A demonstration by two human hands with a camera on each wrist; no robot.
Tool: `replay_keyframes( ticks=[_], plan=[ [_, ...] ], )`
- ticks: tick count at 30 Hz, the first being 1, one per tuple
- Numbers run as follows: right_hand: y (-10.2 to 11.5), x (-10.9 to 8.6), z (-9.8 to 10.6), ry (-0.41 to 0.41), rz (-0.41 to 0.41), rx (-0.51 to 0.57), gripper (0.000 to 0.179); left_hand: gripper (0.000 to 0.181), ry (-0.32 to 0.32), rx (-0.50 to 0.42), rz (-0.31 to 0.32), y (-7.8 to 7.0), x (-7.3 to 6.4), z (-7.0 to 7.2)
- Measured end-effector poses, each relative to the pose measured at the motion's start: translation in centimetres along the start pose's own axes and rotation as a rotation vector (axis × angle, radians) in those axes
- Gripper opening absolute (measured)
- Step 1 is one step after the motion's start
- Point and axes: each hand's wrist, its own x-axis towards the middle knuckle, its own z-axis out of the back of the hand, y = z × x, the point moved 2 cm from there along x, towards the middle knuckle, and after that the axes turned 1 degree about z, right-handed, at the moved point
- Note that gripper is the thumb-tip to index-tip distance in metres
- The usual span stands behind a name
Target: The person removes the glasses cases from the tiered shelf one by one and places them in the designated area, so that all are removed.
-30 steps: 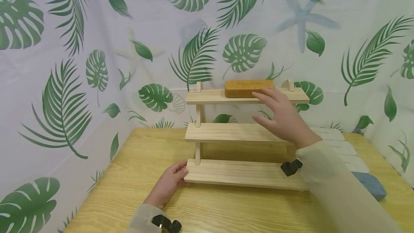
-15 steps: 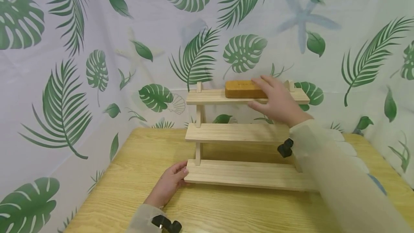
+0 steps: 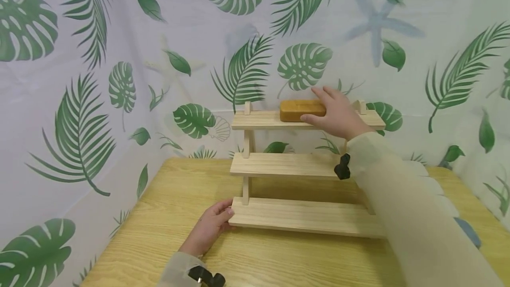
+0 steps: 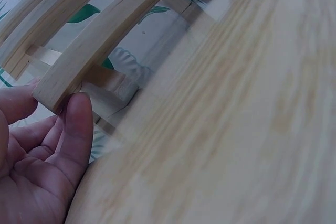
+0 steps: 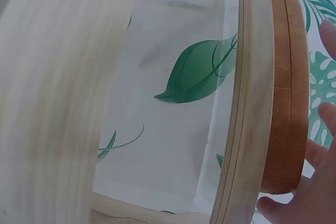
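A three-tier wooden display stand (image 3: 300,163) stands on the table. My left hand (image 3: 209,225) pinches the left end of its bottom board, and the left wrist view shows the thumb and fingers (image 4: 79,124) at the board's corner. On the top board lies an orange-brown glasses case (image 3: 299,110), with a seam along its side in the right wrist view. My right hand (image 3: 338,112) reaches around the case's right end, its fingers spread. The thumb overlaps the case's front in the head view, while other fingers extend past its top. The hand hides the case's right end.
Several pale cases (image 3: 432,185) lie in a row on the table at the right, partly behind the right sleeve (image 3: 406,207). A blue case (image 3: 468,232) lies nearest. A leaf-printed cloth (image 3: 159,87) hangs behind and to the sides.
My right hand has moved up and left, from beside the case's front to around its right end. The left hand keeps its hold on the bottom board.
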Motion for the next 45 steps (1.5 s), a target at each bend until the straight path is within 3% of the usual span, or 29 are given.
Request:
replay_keyframes(
  ticks=[17,28,38,45],
  plan=[
    [-2.3,-0.2,-0.9,0.018,-0.069,-0.036,0.104,0.058,0.026,-0.022,-0.002,0.5,0.0,-0.3],
    [-3.0,-0.6,-2.8,-0.075,-0.041,-0.034,0.110,0.059,0.022,-0.006,-0.003,0.6,-0.4,0.0],
    [-3.1,-2.2,-2.2,-0.117,-0.036,-0.050,0.098,0.059,0.046,-0.006,-0.001,0.5,-0.1,-0.5],
    [-2.8,-2.0,-1.9,-0.121,-0.015,-0.032,0.087,0.060,0.025,0.009,-0.005,0.1,-0.1,0.1]
  ],
)
